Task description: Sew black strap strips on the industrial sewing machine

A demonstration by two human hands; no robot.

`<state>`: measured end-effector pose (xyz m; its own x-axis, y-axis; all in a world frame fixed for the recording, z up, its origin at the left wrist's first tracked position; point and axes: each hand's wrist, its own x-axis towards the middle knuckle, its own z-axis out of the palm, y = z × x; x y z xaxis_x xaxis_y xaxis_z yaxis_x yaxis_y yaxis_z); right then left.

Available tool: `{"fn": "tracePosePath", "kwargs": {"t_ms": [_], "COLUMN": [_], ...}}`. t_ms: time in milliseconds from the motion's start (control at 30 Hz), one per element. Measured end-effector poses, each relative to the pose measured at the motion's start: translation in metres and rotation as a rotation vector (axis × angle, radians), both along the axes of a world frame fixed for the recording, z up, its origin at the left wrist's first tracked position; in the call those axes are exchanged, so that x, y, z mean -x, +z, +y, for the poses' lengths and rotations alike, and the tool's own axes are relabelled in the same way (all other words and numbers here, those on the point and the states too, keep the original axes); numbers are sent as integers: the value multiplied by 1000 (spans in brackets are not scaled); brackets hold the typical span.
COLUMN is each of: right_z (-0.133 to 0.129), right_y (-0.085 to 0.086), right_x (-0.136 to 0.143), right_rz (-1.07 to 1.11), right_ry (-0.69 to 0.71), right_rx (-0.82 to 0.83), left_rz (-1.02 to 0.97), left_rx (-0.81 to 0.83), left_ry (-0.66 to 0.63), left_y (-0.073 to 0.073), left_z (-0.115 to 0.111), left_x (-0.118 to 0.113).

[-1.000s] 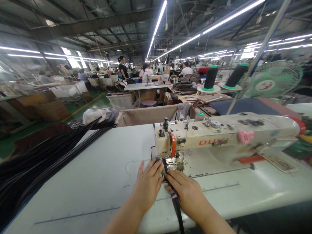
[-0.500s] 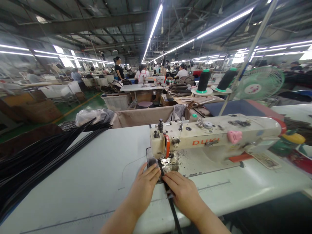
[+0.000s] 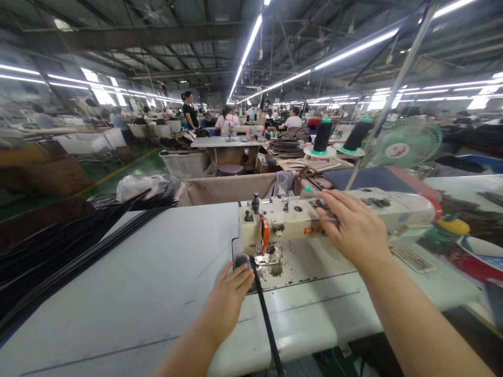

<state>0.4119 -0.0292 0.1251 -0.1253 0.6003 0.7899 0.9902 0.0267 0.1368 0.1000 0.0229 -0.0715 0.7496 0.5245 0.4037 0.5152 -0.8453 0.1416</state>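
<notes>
My left hand [image 3: 231, 293] lies flat on the machine bed beside the needle area, its fingertips at the edge of a black strip [image 3: 265, 314]. The strip runs from under the presser foot [image 3: 264, 258] down over the table's front edge. My right hand [image 3: 351, 225] is raised at the upper arm of the white sewing machine [image 3: 408, 209]. Its fingers are spread, with the tips by the dial and thread parts on top; no object shows in it.
Long black strips [image 3: 78, 241] lie heaped on the left of the white table [image 3: 157, 272]. Two black thread cones [image 3: 323, 137] and a green fan [image 3: 406, 144] stand behind the machine. A fabric-lined bin [image 3: 231, 191] is beyond the table; people sit farther back.
My right hand has left the strip near the needle and moved up and right to the machine's arm. My left hand stays beside the presser foot. The view has shifted slightly.
</notes>
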Motion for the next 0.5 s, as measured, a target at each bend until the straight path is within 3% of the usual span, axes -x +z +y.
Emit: {"fn": "tracePosePath", "kwargs": {"t_ms": [200, 333, 433, 500], "right_z": [20, 11, -8, -22], "right_y": [9, 10, -3, -22], "right_x": [-20, -15, 4, 23], "right_rz": [-92, -98, -67, -40], "right_ry": [-53, -92, -29, 80], "right_rx": [147, -5, -159, -181], "left_rz": [28, 53, 42, 33], "left_rx": [32, 50, 44, 40], "left_ry": [13, 10, 11, 11], "left_y": [4, 7, 7, 6], "left_z": [-1, -3, -3, -3], "left_x": [-1, 0, 0, 0]}}
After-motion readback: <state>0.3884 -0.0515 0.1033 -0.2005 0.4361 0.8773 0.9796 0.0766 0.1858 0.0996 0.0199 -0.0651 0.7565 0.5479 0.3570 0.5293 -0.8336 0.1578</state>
